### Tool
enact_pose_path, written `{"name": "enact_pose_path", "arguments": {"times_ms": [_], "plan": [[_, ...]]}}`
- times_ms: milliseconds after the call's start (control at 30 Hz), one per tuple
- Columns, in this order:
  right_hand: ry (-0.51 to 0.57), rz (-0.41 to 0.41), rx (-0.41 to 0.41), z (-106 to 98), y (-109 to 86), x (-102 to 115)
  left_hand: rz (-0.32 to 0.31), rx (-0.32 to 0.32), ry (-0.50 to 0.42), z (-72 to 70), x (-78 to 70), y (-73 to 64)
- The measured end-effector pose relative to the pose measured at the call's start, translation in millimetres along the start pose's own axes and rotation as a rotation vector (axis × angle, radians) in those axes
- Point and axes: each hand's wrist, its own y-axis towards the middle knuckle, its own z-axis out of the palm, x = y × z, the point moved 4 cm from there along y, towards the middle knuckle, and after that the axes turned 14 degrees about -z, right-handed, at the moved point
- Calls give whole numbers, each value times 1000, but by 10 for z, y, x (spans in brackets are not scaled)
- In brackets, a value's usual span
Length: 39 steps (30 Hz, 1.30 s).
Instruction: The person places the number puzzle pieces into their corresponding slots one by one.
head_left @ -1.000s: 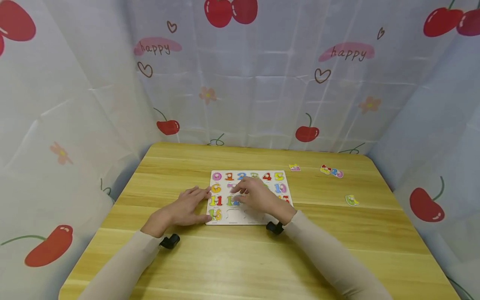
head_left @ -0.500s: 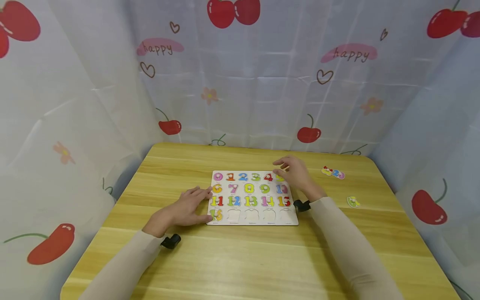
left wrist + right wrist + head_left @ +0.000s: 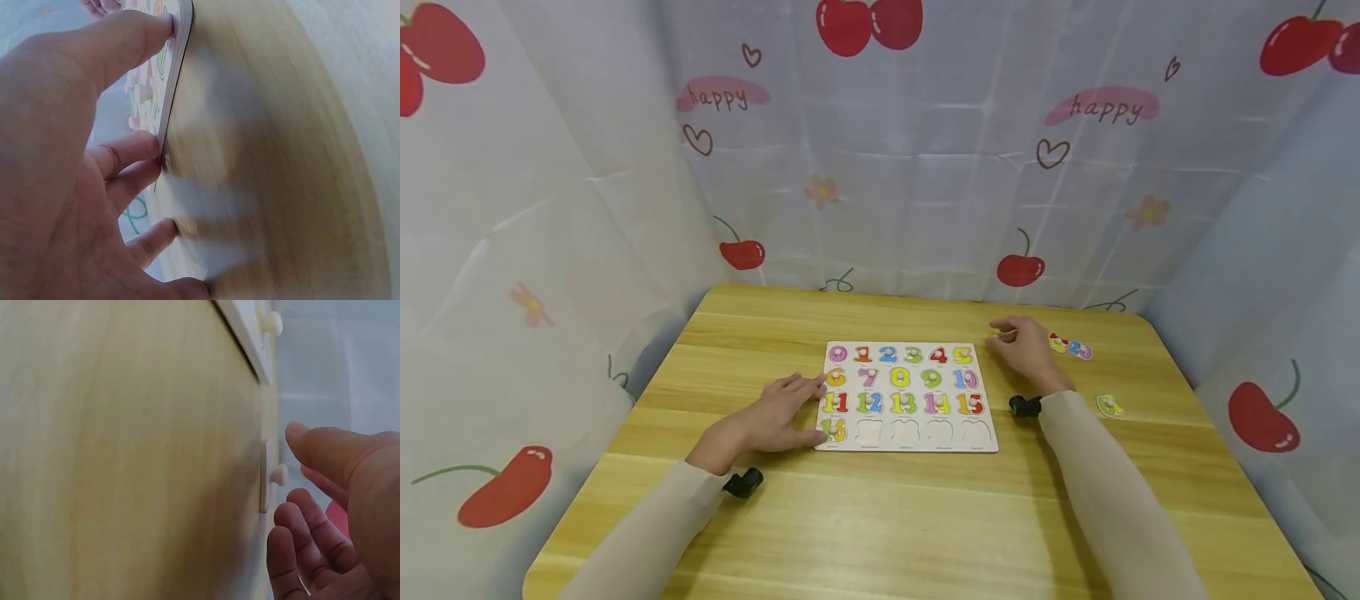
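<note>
A white number puzzle board (image 3: 886, 433) lies on the table, with number pieces 0 to 16 seated and several bare recesses in its bottom row. My left hand (image 3: 767, 421) rests at the board's left edge; in the left wrist view its thumb lies on the rim and two fingers touch the side. Beyond the upper right corner, my right hand (image 3: 1024, 350) hovers over a loose puzzle piece, mostly covered in the head view. In the right wrist view that piece (image 3: 265, 481) lies flat, its knob (image 3: 279, 474) between thumb and fingertips with a gap around it.
Two loose pieces touch each other to the right of my right hand: a red-and-yellow one (image 3: 1058, 342) and a blue-and-purple one (image 3: 1081, 350). A green-and-yellow piece (image 3: 1108, 406) lies nearer. A cherry-print curtain (image 3: 887, 225) stands behind the wooden table (image 3: 880, 517).
My right hand has moved from above the middle of the board, rightward past its upper right corner, to the loose piece there. My left hand has stayed at the board's edge.
</note>
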Motion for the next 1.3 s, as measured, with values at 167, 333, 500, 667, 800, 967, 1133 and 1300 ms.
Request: {"name": "enact_pose_path", "arguments": {"times_ms": [167,333,500,667,800,967,1133,1300], "plan": [[-8,30,-12,13,-5,-87,-6,3,7,7,-4,-7],[-17,50,-10,28,7,-126,-8,1,14,0,-13,-10],[-19,60,-10,18,-2,-121,-15,6,17,0,-12,-3],[-27,34,-31,-5,-30,-73,-36,17,20,5,7,-3],[-29,1,-44,-20,-42,2,-36,15,18,-1,8,-9],[-14,-5,-28,-57,-109,184,-25,10,18,-1,-13,3],[-3,-74,9,-50,-168,437,-18,10,18,-4,-20,6],[-4,-151,51,22,-218,740,-4,12,0,-25,-24,-29]]}}
